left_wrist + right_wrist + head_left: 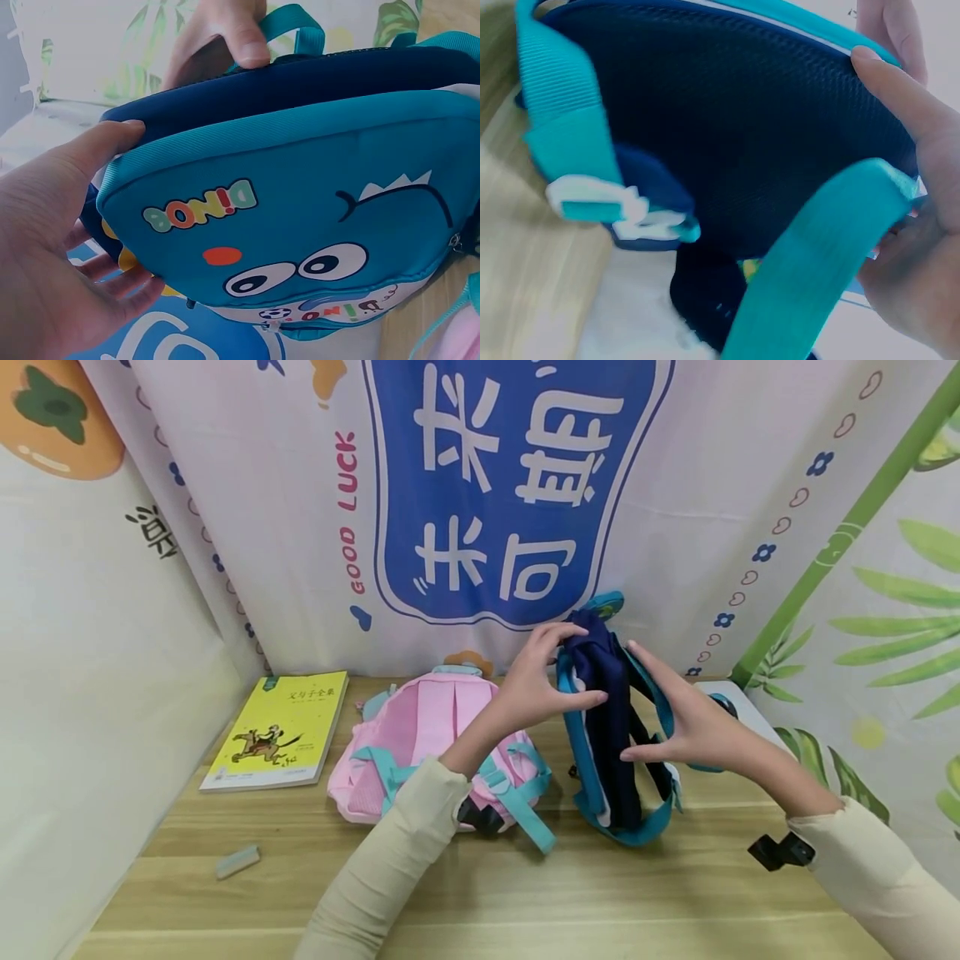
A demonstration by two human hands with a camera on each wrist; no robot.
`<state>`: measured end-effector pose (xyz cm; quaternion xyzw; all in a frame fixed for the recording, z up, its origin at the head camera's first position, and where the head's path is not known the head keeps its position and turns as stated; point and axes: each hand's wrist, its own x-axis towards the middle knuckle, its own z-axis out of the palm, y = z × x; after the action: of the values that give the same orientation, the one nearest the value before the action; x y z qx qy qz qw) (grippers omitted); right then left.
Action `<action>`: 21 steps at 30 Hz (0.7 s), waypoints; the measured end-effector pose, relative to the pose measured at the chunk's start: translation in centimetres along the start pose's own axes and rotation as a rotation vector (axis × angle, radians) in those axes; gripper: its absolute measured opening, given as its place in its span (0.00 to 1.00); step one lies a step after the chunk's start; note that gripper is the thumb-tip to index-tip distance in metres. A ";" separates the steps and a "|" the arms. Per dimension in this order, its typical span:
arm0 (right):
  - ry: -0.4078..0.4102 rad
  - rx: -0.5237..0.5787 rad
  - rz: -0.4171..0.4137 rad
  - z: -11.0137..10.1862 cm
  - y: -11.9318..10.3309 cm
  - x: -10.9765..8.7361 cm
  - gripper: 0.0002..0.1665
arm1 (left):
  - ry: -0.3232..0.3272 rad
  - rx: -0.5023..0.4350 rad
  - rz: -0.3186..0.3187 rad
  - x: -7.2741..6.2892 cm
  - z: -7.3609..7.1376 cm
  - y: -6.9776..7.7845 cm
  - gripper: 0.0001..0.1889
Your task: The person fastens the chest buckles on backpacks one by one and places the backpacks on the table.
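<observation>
A blue child's backpack (615,735) stands on its edge at the right of the table, seen nearly side-on in the head view. The left wrist view shows the backpack's (337,187) teal front with big cartoon eyes and DINO lettering. My left hand (536,681) grips its upper end, thumb on the navy side and fingers round the top. From the other side my right hand (690,714) holds it. In the right wrist view, that thumb rests on the edge of the dark mesh back (727,127), the fingers partly hidden behind a teal strap (817,262).
A pink backpack (435,718) with teal straps lies left of the blue one, partly behind my left forearm. Farther left lies a yellow book (281,731). A small grey bar (237,862) lies on the wooden table (600,902). Printed curtains (285,552) enclose the table.
</observation>
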<state>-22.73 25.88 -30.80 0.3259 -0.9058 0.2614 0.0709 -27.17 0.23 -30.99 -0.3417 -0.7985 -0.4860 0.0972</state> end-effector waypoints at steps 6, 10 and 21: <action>0.008 -0.039 -0.001 0.0 1.1 -1.0 0.80 | 0.018 -0.028 -0.005 -0.4 -0.2 -0.3 0.39; 0.009 -0.062 0.017 0.1 1.8 -1.6 0.80 | 0.021 -0.039 -0.023 -0.7 -0.4 -0.6 0.38; 0.106 -0.193 0.023 -0.4 2.9 -2.4 0.77 | 0.047 -0.055 -0.057 -1.4 -1.1 -1.3 0.38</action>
<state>-22.73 29.28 -32.39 0.2931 -0.9253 0.1906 0.1469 -27.13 -1.74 -31.99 -0.3100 -0.7918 -0.5180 0.0927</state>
